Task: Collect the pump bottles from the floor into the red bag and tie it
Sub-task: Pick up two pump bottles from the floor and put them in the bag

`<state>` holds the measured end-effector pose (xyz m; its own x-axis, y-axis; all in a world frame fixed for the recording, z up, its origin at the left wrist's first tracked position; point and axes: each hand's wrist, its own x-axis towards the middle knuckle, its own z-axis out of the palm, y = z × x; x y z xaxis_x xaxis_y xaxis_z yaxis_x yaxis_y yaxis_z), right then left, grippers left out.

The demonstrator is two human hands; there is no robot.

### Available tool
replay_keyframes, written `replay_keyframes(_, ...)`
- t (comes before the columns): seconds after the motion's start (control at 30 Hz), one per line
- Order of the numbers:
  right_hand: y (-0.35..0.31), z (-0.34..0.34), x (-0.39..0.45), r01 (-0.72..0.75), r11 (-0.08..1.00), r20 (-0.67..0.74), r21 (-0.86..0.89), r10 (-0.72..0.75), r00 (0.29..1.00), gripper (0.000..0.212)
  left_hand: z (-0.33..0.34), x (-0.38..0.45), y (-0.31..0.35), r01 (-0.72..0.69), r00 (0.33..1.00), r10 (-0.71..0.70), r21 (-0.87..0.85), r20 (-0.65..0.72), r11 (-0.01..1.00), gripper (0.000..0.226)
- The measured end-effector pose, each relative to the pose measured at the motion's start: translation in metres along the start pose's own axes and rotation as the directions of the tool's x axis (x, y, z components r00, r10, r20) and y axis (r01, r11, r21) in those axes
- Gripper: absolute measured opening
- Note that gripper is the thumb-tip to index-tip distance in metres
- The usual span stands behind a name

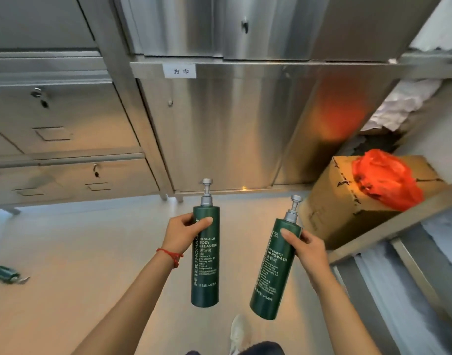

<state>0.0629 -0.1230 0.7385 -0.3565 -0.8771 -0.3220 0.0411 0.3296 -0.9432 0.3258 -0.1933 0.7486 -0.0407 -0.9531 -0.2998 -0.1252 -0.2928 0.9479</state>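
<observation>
My left hand [181,233] grips a dark green pump bottle labelled body cleanser [205,267], held upright above the floor. My right hand [305,249] grips a second green pump bottle labelled hand wash [272,275], tilted slightly right. Both have grey pump heads. The red bag [386,179] lies crumpled on top of a cardboard box [335,208] to the right, beyond my right hand. A third green pump bottle [3,274] lies on its side on the floor at the far left.
Steel cabinets [219,124] with locked doors fill the wall ahead and to the left. A metal shelf rack [388,226] runs along the right, with white cloths [404,103] on an upper level. My shoe [240,334] shows on the pale floor below.
</observation>
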Motion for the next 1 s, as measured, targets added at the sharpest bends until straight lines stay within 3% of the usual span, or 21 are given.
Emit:
replay_keyframes(0.3, -0.046, -0.058, 0.105, 0.035, 0.999, -0.151, 0.02, -0.032, 0.988, 0.009, 0.098, 0.119, 0.061, -0.027, 0.984, 0.019, 0.047, 0.177, 0.999, 0.008)
replay_keyframes(0.5, -0.06, -0.076, 0.177, 0.063, 0.998, -0.317, 0.032, -0.049, 0.947, 0.008, 0.161, 0.224, 0.099, -0.056, 0.939, 0.023, 0.088, 0.342, 0.995, 0.012)
replay_keyframes(0.8, -0.078, -0.108, 0.247, 0.066, 0.987, -0.62, 0.148, 0.04, 0.783, 0.012, 0.269, 0.333, 0.151, -0.152, 0.785, 0.013, 0.172, 0.619, 0.973, 0.016)
replay_keyframes(1.0, -0.08, -0.16, 0.272, 0.075, 0.983, -0.744, 0.169, 0.077, 0.664, 0.011, 0.365, 0.365, 0.167, -0.185, 0.675, 0.0, 0.169, 0.738, 0.968, 0.016)
